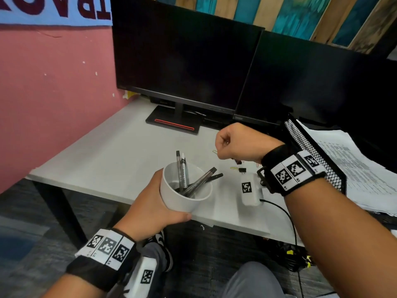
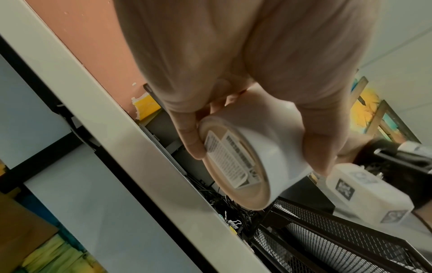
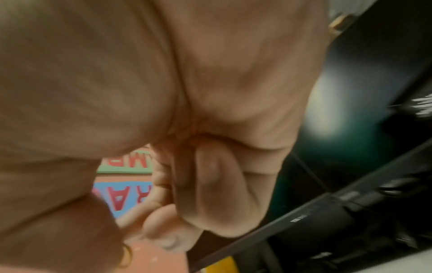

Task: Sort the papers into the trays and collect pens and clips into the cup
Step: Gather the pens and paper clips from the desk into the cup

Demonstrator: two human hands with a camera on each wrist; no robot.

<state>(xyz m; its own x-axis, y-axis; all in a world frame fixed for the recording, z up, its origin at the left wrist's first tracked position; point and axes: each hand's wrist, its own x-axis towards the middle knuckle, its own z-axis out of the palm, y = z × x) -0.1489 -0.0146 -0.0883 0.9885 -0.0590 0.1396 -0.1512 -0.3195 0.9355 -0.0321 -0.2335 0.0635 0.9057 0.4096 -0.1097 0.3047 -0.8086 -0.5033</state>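
The cup [image 1: 185, 188], pens inside, sits in the left hand [image 1: 150, 208] at the counter [image 1: 103, 155] edge. The right hand [image 1: 240, 141] is fisted; contents unclear. Loose clips [image 1: 235, 168] lie just beneath it. Best to tilt the cup under the fist before releasing.

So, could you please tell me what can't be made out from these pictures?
- Whether the right hand holds a clip: head view shows its back only; right wrist view is blurred, its curled fingers hiding the palm.
- The bottom of the cup: head view, pens and shadow cover it.
- The clips under that hand: small, partly hidden, so uncountable.
- The mesh tray: cut off at right.
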